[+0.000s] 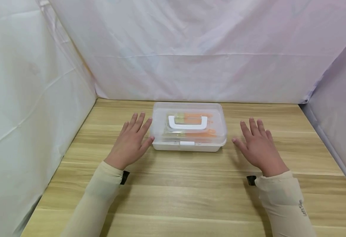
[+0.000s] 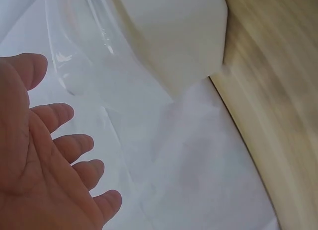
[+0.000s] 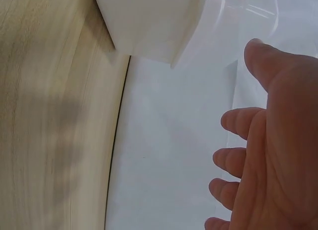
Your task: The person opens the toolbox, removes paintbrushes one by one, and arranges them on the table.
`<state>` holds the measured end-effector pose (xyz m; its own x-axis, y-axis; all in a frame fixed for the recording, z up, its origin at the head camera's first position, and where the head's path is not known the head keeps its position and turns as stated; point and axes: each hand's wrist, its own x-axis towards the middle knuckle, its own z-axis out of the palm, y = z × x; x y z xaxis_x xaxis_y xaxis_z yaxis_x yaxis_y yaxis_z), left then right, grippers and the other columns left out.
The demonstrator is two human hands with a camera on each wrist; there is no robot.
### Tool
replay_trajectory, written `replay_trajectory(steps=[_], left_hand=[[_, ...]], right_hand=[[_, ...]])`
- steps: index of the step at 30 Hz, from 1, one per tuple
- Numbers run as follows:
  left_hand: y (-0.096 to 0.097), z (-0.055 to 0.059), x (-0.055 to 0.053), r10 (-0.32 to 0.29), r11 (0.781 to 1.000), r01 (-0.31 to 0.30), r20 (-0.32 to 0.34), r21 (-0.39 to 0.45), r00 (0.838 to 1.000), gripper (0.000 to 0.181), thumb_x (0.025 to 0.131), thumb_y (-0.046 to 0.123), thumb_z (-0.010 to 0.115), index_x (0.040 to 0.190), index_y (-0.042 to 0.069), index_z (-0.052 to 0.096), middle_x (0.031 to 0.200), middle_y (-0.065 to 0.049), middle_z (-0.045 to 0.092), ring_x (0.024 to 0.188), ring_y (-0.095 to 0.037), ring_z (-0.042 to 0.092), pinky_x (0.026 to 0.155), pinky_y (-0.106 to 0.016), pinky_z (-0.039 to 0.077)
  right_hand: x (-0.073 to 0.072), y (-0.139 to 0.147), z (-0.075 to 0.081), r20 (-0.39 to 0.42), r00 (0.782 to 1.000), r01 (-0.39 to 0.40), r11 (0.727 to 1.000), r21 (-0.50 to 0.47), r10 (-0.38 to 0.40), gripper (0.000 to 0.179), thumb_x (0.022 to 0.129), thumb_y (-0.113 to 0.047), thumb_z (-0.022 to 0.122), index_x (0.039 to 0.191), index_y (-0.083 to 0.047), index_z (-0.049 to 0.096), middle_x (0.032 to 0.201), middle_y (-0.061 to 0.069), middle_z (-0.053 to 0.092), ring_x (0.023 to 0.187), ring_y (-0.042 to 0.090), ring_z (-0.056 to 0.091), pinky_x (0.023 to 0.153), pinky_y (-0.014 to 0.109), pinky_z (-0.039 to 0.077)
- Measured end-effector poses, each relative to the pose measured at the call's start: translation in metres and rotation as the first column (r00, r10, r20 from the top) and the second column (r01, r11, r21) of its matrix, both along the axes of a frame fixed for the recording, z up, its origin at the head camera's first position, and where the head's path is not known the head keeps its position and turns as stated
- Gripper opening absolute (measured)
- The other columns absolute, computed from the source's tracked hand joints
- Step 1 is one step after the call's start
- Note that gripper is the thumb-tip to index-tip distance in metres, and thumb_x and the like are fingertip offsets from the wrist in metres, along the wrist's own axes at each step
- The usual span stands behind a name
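A clear plastic storage box (image 1: 161,131) with a white carry handle (image 1: 187,127) and a white front latch (image 1: 187,143) sits on the table with its lid down. Through the lid show several orange and pale green items (image 1: 198,133), too blurred to name. My left hand (image 1: 130,141) is spread at the box's left side, thumb close to its front corner; contact cannot be told. On the right, my other hand (image 1: 257,146) hovers apart from the box with fingers spread. Each wrist view shows a palm with nothing in it, and the box's white lower wall (image 2: 184,31) nearby.
The wood-grain table (image 1: 173,197) runs back to a white cloth wall (image 1: 190,72). More cloth hangs at the left (image 1: 28,108) and right (image 1: 341,98) sides. Small black pieces show beneath both wrists.
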<state>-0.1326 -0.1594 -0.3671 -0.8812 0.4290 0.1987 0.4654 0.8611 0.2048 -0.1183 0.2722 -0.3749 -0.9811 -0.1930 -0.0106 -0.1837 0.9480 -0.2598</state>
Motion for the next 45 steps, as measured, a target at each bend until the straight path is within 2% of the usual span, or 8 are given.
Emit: replay_trajectory(steps=[3, 7, 14, 21, 27, 37, 45], left_hand=[[0.007, 0.007, 0.0, -0.018, 1.0, 0.017, -0.022, -0.02, 1.0, 0.064, 0.104, 0.044, 0.045, 0.157, 0.011, 0.03, 0.164, -0.015, 0.014, 0.151, -0.033, 0.005, 0.115, -0.062, 0.015], [0.015, 0.01, -0.002, -0.044, 0.998, 0.042, -0.038, -0.036, 0.998, 0.064, 0.103, 0.044, 0.046, 0.157, 0.012, 0.031, 0.164, -0.015, 0.016, 0.151, -0.033, 0.006, 0.115, -0.061, 0.015], [0.03, 0.008, -0.007, -0.078, 0.996, 0.076, -0.021, -0.049, 0.997, 0.064, 0.104, 0.046, 0.044, 0.157, 0.014, 0.03, 0.165, -0.011, 0.01, 0.151, -0.031, 0.004, 0.116, -0.06, 0.013], [0.039, 0.003, -0.008, -0.096, 0.994, 0.095, -0.015, -0.063, 0.995, 0.064, 0.104, 0.046, 0.044, 0.157, 0.014, 0.03, 0.165, -0.011, 0.012, 0.151, -0.031, 0.005, 0.116, -0.058, 0.014], [0.041, -0.004, -0.008, -0.09, 0.994, 0.089, -0.014, -0.07, 0.996, 0.064, 0.103, 0.047, 0.044, 0.157, 0.015, 0.03, 0.165, -0.01, 0.013, 0.151, -0.03, 0.003, 0.116, -0.058, 0.015], [0.04, -0.008, -0.013, -0.124, 0.99, 0.118, -0.092, -0.075, 0.988, 0.066, 0.101, 0.047, 0.05, 0.156, 0.014, 0.033, 0.163, -0.009, 0.023, 0.15, -0.03, 0.014, 0.113, -0.06, 0.023], [0.039, -0.009, -0.013, -0.126, 0.99, 0.118, -0.109, -0.076, 0.986, 0.067, 0.1, 0.047, 0.051, 0.156, 0.015, 0.034, 0.162, -0.009, 0.025, 0.15, -0.031, 0.016, 0.112, -0.062, 0.024]], right_hand=[[0.001, -0.001, 0.001, -0.01, 1.0, 0.0, 1.0, 0.007, 0.001, 0.079, 0.104, -0.057, 0.032, 0.158, -0.003, 0.015, 0.161, 0.028, -0.001, 0.147, 0.045, -0.011, 0.109, 0.071, 0.0], [0.002, -0.002, 0.002, -0.01, 1.0, 0.002, 1.0, 0.012, -0.001, 0.079, 0.104, -0.057, 0.032, 0.158, -0.003, 0.016, 0.162, 0.028, -0.001, 0.147, 0.045, -0.01, 0.109, 0.071, -0.001], [0.006, -0.005, 0.003, -0.013, 1.0, -0.007, 1.0, 0.022, 0.008, 0.078, 0.103, -0.057, 0.032, 0.159, -0.004, 0.015, 0.162, 0.027, -0.001, 0.147, 0.044, -0.012, 0.109, 0.072, 0.0], [0.01, -0.01, 0.003, -0.038, 0.999, -0.025, 0.999, 0.025, 0.026, 0.077, 0.104, -0.055, 0.035, 0.158, -0.003, 0.019, 0.162, 0.028, 0.001, 0.148, 0.045, -0.009, 0.109, 0.071, 0.001], [0.011, -0.011, 0.002, -0.03, 0.999, -0.03, 0.999, 0.024, 0.03, 0.077, 0.104, -0.055, 0.035, 0.158, -0.003, 0.018, 0.162, 0.027, -0.001, 0.148, 0.044, -0.009, 0.11, 0.07, 0.001], [0.012, -0.012, 0.0, -0.03, 0.998, -0.049, 0.998, 0.03, 0.05, 0.077, 0.104, -0.054, 0.037, 0.158, -0.003, 0.019, 0.162, 0.027, 0.002, 0.148, 0.045, -0.006, 0.11, 0.071, 0.004], [0.017, -0.014, -0.002, 0.001, 0.997, -0.071, 0.996, 0.054, 0.071, 0.078, 0.103, -0.056, 0.035, 0.158, -0.004, 0.017, 0.162, 0.026, 0.001, 0.148, 0.044, -0.008, 0.11, 0.071, 0.002]])
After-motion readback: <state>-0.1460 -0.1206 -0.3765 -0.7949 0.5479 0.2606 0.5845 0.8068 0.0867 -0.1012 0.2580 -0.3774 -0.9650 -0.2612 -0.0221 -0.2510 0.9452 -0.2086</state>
